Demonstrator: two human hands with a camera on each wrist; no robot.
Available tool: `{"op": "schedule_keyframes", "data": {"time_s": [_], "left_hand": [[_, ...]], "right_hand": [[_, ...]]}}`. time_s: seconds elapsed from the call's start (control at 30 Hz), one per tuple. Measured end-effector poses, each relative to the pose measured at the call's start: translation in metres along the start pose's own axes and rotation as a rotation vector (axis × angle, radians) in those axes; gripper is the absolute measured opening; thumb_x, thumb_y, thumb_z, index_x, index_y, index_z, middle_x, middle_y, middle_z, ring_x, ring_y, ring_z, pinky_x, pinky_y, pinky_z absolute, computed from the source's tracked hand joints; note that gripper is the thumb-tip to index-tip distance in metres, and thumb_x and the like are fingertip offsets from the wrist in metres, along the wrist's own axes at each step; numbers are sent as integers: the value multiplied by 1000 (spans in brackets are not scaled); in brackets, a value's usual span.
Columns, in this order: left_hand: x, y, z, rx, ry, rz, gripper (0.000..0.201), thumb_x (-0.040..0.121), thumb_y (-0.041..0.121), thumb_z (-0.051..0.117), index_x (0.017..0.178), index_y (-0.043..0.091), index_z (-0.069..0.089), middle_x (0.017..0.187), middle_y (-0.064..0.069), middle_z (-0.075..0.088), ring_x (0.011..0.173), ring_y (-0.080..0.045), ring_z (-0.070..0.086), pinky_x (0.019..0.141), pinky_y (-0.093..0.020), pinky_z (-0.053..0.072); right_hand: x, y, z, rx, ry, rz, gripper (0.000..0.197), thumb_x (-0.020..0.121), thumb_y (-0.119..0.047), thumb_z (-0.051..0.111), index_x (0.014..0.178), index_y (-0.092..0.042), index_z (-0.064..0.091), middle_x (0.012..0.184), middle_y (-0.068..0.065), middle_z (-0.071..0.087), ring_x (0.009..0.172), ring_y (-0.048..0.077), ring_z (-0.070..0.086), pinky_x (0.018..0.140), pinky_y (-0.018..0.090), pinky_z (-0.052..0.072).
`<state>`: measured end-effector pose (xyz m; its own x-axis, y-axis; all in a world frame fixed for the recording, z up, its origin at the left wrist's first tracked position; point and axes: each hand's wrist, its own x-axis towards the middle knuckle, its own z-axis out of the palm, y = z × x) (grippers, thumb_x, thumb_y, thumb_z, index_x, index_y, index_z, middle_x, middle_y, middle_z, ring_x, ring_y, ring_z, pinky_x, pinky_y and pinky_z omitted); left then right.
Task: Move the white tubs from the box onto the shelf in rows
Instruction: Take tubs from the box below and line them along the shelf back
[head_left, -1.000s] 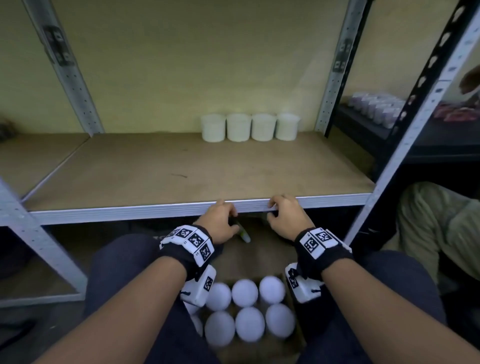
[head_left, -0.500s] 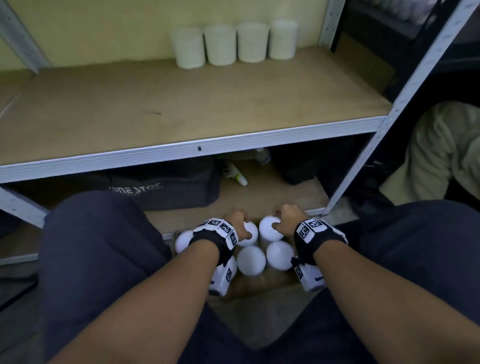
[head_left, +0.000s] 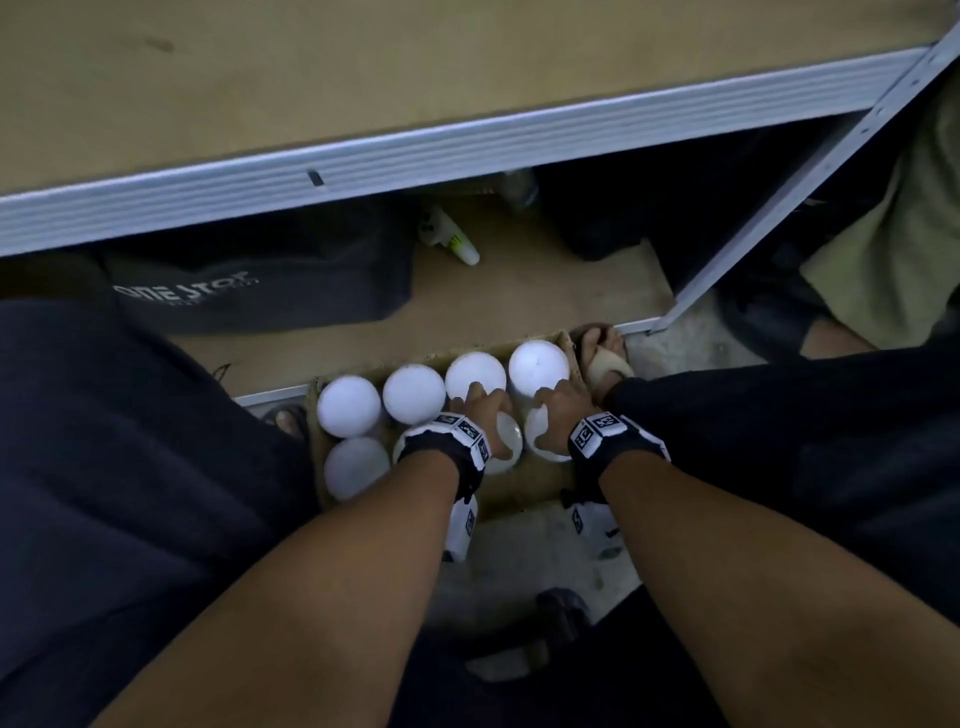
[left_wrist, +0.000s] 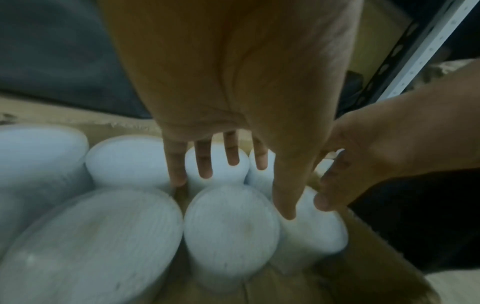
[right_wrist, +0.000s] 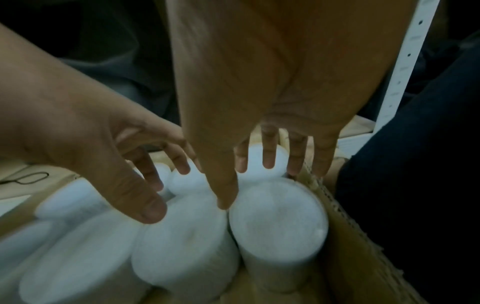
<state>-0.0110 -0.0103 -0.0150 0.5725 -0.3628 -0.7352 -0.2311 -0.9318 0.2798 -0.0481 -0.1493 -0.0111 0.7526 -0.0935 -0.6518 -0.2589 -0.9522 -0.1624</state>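
Note:
An open cardboard box (head_left: 519, 491) stands on the floor between my knees and holds several white tubs (head_left: 348, 405) upright in two rows. My left hand (head_left: 475, 402) reaches down over a near-row tub (head_left: 506, 441), fingers straight and spread (left_wrist: 205, 164), thumb on its right side. Beside it, my right hand (head_left: 550, 402) hovers the same way over the neighbouring tub (head_left: 540, 447), fingers straight (right_wrist: 269, 156). Neither hand grips anything. The wooden shelf board (head_left: 363, 78) fills the top of the head view; no tubs on it show here.
The shelf's metal front rail (head_left: 415, 150) runs just above the box, and a slanted upright post (head_left: 779, 208) stands at the right. On the lower shelf lie a black bag (head_left: 260, 280) and a small bottle (head_left: 449, 241). My sandalled foot (head_left: 605, 358) touches the box's right end.
Both hands dropped from the shelf's front rail down into the box and now spread over two near-row tubs. My head tipped down, so the shelf's row of tubs left the view.

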Motion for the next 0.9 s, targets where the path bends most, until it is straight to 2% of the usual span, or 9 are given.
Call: {"op": "schedule_keyframes", "data": {"time_s": [0.1, 0.17, 0.27, 0.33, 0.4, 0.5, 0.63, 0.8, 0.9], "left_hand": [[8, -5, 19, 30, 12, -11, 84, 71, 36, 75, 140, 28, 28, 138, -6, 30, 127, -40, 37, 103, -48, 39], [11, -7, 26, 48, 56, -13, 80, 72, 36, 72, 139, 30, 28, 136, -5, 31, 127, -41, 35, 103, -50, 38], [15, -7, 37, 85, 158, -6, 78, 67, 42, 72, 133, 34, 32, 127, -4, 35, 115, -40, 45, 96, -50, 43], [17, -5, 44, 117, 221, -16, 76, 65, 47, 72, 130, 35, 35, 120, -3, 35, 105, -39, 52, 89, -49, 46], [22, -2, 51, 131, 245, -33, 76, 66, 46, 71, 131, 34, 34, 125, -4, 33, 108, -41, 49, 89, -52, 45], [27, 1, 57, 113, 246, -50, 73, 68, 45, 70, 130, 32, 34, 132, -6, 30, 111, -41, 47, 89, -50, 46], [32, 1, 54, 79, 233, -43, 67, 69, 37, 73, 126, 29, 37, 130, -7, 31, 105, -41, 53, 83, -47, 52], [27, 1, 46, 46, 174, -31, 83, 59, 41, 79, 129, 33, 34, 126, -4, 31, 106, -41, 52, 88, -50, 51], [15, -4, 35, 14, 146, -7, 87, 59, 37, 77, 132, 36, 29, 128, -1, 24, 115, -41, 45, 93, -50, 47]], "right_hand": [[7, 3, 14, -1, -24, 31, 57, 84, -33, 60, 136, -22, 41, 137, 10, 35, 131, 38, 34, 103, 49, 40], [13, 3, 25, -8, 8, 18, 58, 83, -34, 60, 137, -24, 41, 139, 9, 33, 123, 40, 40, 99, 47, 41], [18, 5, 37, -78, 67, 18, 49, 86, -30, 59, 133, -27, 45, 139, 9, 35, 112, 39, 49, 91, 43, 43], [21, 5, 42, -135, 65, 19, 51, 84, -28, 61, 132, -30, 44, 141, 9, 32, 111, 39, 48, 92, 44, 41], [23, 3, 45, -176, 64, 31, 52, 82, -26, 62, 131, -30, 45, 142, 9, 30, 109, 38, 49, 93, 44, 39], [24, 1, 46, -187, 87, 51, 50, 83, -24, 59, 131, -28, 45, 142, 11, 31, 106, 37, 50, 92, 44, 36], [26, 2, 43, -185, 54, 69, 58, 80, -25, 63, 134, -29, 42, 142, 11, 28, 112, 38, 47, 95, 46, 36], [19, -2, 33, -209, 65, 55, 55, 84, -33, 59, 136, -27, 40, 137, 12, 30, 110, 40, 48, 95, 47, 36], [10, -7, 19, -204, 59, 32, 60, 81, -39, 61, 135, -28, 38, 135, 12, 29, 111, 42, 46, 96, 50, 35]]}}
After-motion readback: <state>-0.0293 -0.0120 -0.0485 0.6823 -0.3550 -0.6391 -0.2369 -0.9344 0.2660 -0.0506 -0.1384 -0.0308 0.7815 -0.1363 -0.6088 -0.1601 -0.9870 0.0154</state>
